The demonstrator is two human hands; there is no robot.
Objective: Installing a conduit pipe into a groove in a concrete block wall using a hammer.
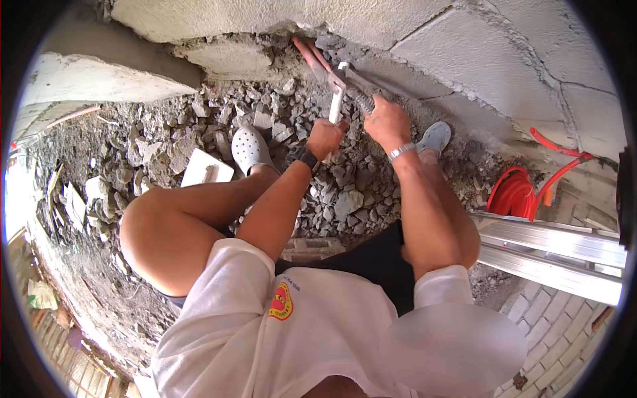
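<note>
1. Left hand (pixel 324 138) is grasping the white pipe (pixel 336 106), fingers closed around it.
2. Right hand (pixel 387 123) is gripping a ribbed handle (pixel 362 101), fingers curled.
3. Pipe is extending over rubble (pixel 348 204) toward the wall (pixel 411 26).

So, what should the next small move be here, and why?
Probably firm up the left hand's hold on the white bar: a metal piece seems to cross the bar just above that hand, while the right hand grips a grey ribbed handle close by.
</note>
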